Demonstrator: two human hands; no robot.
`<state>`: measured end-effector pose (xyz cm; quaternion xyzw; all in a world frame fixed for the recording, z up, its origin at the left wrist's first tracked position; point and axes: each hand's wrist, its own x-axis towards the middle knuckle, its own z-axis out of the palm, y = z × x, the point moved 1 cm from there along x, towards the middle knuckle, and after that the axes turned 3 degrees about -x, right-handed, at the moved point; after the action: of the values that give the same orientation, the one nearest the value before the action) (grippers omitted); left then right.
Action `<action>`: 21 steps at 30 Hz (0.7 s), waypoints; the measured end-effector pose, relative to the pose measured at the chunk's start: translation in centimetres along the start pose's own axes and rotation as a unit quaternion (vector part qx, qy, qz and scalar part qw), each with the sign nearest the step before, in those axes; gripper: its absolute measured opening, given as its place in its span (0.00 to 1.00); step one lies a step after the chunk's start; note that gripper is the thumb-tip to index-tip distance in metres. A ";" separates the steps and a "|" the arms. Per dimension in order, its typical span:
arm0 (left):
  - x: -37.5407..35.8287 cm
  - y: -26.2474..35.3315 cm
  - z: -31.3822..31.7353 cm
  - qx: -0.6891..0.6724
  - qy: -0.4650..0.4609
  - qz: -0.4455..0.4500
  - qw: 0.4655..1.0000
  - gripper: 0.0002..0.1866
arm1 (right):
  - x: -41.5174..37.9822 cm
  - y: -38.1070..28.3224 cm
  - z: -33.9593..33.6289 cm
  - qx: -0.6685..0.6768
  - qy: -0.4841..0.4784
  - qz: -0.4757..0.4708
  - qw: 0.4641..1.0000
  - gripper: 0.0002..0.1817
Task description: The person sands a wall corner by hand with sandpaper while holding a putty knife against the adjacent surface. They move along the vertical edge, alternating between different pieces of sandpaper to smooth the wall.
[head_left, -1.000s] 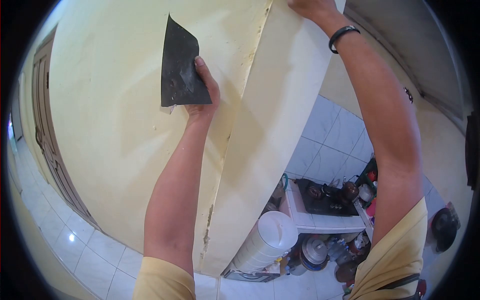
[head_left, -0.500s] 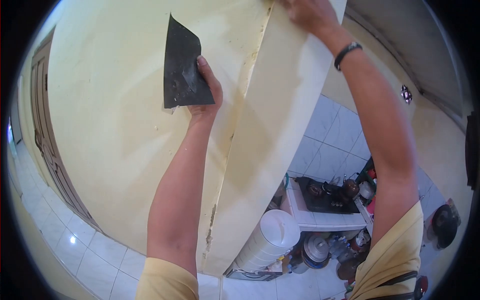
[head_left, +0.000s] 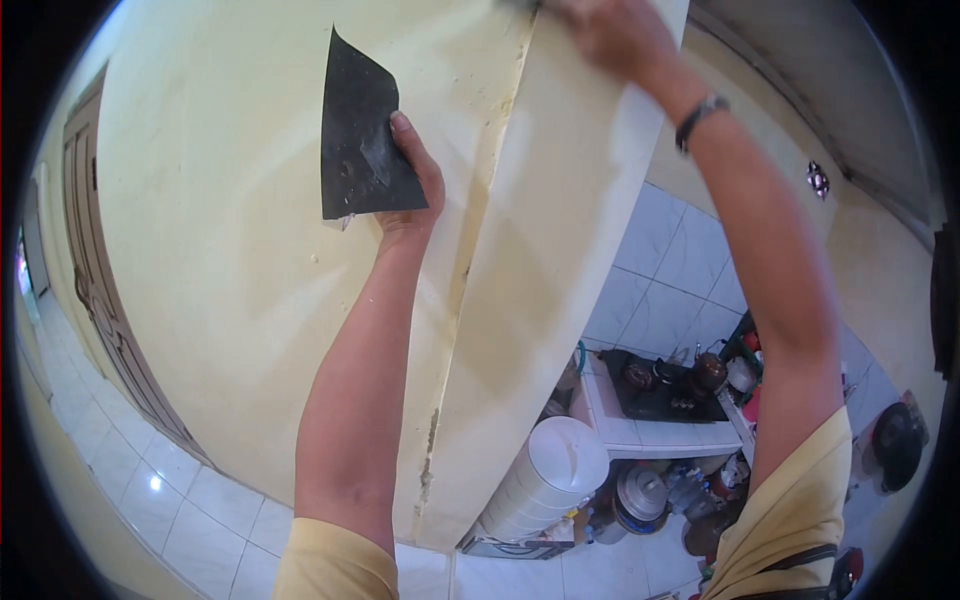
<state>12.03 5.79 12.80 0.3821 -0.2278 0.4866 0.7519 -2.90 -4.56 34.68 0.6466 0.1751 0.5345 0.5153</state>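
Observation:
My left hand (head_left: 418,170) is closed on a stiff black sheet (head_left: 358,130), its thumb over the right edge. Whitish smears and specks mark the sheet, and a whitish bit shows at its lower corner. Near the top edge of the view, my right hand (head_left: 620,35) is closed on a grey scraper-like tool (head_left: 520,4), blurred and mostly cut off. That tool is at the corner of the cream wall (head_left: 230,200), where a rough chipped line (head_left: 490,170) runs down the edge. Lower on the same edge, a deeper chipped patch (head_left: 428,465) shows.
Right of the wall column are a tiled counter (head_left: 660,437) with a black stove (head_left: 640,395), a tall white bucket-like container (head_left: 565,460), and a lidded metal pot (head_left: 640,495). A brown door (head_left: 88,210) stands far left, above white floor tiles (head_left: 190,530).
My right hand has shifted slightly downward, and more of the grey tool shows at the wall corner. The left hand and black sheet stay nearly still. The view has tilted slightly.

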 end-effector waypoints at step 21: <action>0.3 -1.0 0.1 0.035 0.005 -0.001 0.999 0.27 | 0.7 4.2 0.5 0.040 0.005 0.218 0.975 0.19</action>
<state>13.08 5.65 12.68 0.4058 -0.2066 0.4957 0.7396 -3.57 -5.93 38.69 0.6865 0.0538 0.6299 0.3592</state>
